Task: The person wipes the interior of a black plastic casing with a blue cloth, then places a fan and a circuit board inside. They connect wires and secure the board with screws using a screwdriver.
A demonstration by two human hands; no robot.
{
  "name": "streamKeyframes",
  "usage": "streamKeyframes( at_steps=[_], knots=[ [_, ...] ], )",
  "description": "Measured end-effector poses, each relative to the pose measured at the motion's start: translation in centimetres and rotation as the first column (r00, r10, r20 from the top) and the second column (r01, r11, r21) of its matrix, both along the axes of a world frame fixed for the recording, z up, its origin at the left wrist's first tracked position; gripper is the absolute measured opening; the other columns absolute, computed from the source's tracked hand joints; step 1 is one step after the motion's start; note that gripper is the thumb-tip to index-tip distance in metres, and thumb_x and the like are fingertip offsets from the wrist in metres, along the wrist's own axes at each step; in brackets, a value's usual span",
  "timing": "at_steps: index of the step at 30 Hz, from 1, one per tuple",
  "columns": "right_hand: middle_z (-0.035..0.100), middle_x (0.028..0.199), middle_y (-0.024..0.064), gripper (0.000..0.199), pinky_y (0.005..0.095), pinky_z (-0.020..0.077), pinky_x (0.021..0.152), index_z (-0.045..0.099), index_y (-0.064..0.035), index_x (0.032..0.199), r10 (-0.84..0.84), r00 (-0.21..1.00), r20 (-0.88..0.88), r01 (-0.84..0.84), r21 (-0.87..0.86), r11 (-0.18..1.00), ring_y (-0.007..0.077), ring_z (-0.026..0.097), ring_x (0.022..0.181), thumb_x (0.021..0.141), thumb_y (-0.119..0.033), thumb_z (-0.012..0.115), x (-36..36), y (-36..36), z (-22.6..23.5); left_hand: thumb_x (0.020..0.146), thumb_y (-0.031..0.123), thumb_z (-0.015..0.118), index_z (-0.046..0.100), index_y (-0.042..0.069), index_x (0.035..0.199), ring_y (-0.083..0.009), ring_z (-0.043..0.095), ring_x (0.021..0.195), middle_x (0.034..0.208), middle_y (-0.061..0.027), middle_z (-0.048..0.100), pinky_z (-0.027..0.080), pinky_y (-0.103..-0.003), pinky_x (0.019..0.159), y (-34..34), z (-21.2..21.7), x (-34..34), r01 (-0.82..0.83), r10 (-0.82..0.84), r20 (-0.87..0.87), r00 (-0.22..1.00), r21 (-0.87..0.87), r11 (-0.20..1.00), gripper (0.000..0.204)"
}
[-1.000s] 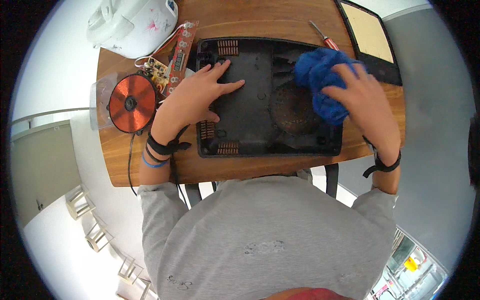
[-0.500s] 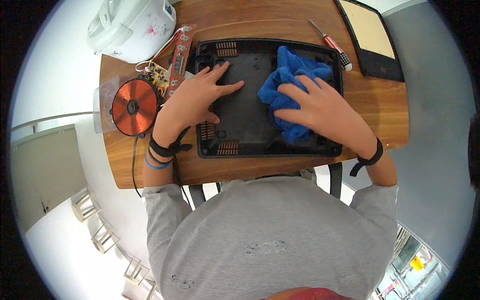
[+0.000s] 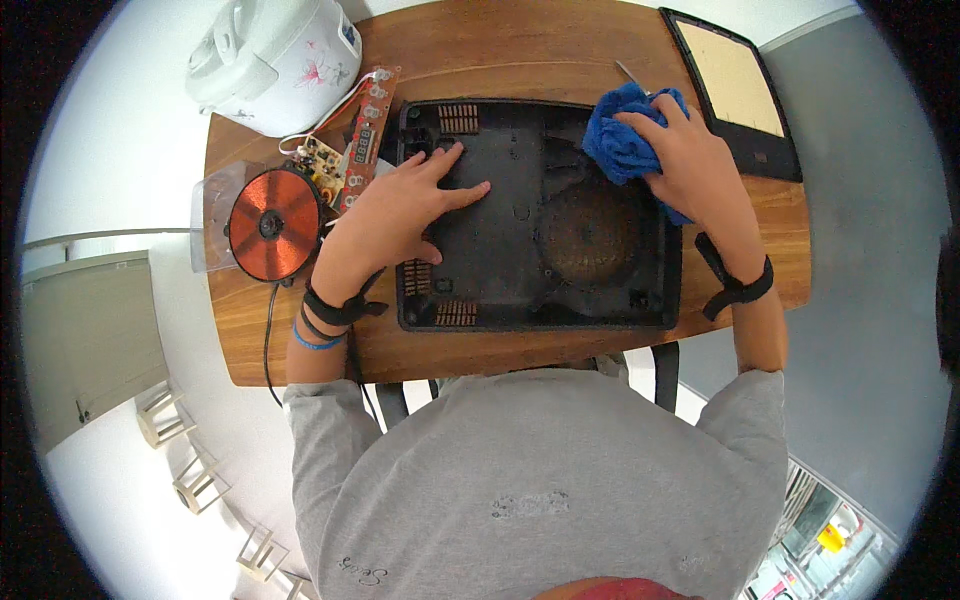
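A black plastic appliance casing (image 3: pixel 490 240), shaped like a shallow tray, lies open side up on the wooden table. It has slotted vents at the left corners and a round vent grille (image 3: pixel 590 235) at the right. My left hand (image 3: pixel 405 205) rests on its left side, fingers spread, holding nothing. At the far right corner of the casing, my right hand (image 3: pixel 695 165) grips a bunched blue cloth (image 3: pixel 625 140). Part of the cloth hangs below the palm. A screwdriver (image 3: pixel 627 72) shows only its shaft; the cloth and hand hide the rest.
Left of the casing lie a copper coil disc (image 3: pixel 272 225), a small circuit board (image 3: pixel 318 165) and a red display board (image 3: pixel 364 140). A white rice cooker (image 3: pixel 285 65) stands behind them. A black-framed panel (image 3: pixel 735 85) lies far right on the wooden table (image 3: pixel 500 45).
My right hand has moved the blue cloth up and right to the casing's far right corner, uncovering the round vent grille and covering the screwdriver's handle. My left hand stays on the casing.
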State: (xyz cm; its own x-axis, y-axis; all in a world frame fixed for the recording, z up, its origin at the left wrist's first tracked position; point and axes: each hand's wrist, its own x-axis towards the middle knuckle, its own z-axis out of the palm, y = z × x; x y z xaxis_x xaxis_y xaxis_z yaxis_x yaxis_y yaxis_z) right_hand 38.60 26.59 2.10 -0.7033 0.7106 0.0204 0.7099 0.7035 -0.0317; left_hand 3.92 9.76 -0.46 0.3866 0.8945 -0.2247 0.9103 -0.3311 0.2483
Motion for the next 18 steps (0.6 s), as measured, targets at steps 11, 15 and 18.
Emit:
streamKeyframes(
  at_steps=[11,15,18],
  knots=[
    [0.063,0.150,0.0081,0.068,0.0492,0.0611,0.108,0.080,-0.0274,0.139,0.275,0.961,-0.033,-0.256,0.273,0.927,0.0384,0.063,0.138,0.079,0.003,0.085,-3.4,2.5,-1.3,0.061,0.013,0.105,0.060,0.036,0.166,-0.0553,0.048,0.158,0.185,-0.0166,0.035,0.051,-0.056,0.128,0.2,0.1,-0.1,-0.029,0.029,0.005,1.000,-0.002,1.000,0.116],
    [0.065,0.143,0.0102,0.042,0.0494,0.0610,0.104,0.084,-0.0225,0.129,0.241,0.967,0.077,-0.253,0.242,0.937,0.0390,0.063,0.137,0.093,-0.004,0.073,0.3,2.4,0.8,0.060,0.012,0.105,0.062,0.037,0.165,-0.0557,0.046,0.159,0.185,-0.0159,0.037,0.050,-0.056,0.129,-0.1,-0.1,0.1,-0.079,0.079,0.038,0.996,-0.008,0.997,0.116],
    [0.065,0.144,0.0078,0.046,0.0483,0.0599,0.105,0.085,-0.0210,0.126,0.219,0.953,0.208,-0.254,0.163,0.953,0.0378,0.063,0.136,0.085,-0.003,0.079,3.8,0.3,3.4,0.059,0.010,0.105,0.063,0.037,0.163,-0.0558,0.046,0.160,0.184,-0.0155,0.038,0.049,-0.056,0.130,0.1,0.1,0.4,-0.101,0.102,0.058,0.993,-0.027,0.995,0.116]
  ],
)
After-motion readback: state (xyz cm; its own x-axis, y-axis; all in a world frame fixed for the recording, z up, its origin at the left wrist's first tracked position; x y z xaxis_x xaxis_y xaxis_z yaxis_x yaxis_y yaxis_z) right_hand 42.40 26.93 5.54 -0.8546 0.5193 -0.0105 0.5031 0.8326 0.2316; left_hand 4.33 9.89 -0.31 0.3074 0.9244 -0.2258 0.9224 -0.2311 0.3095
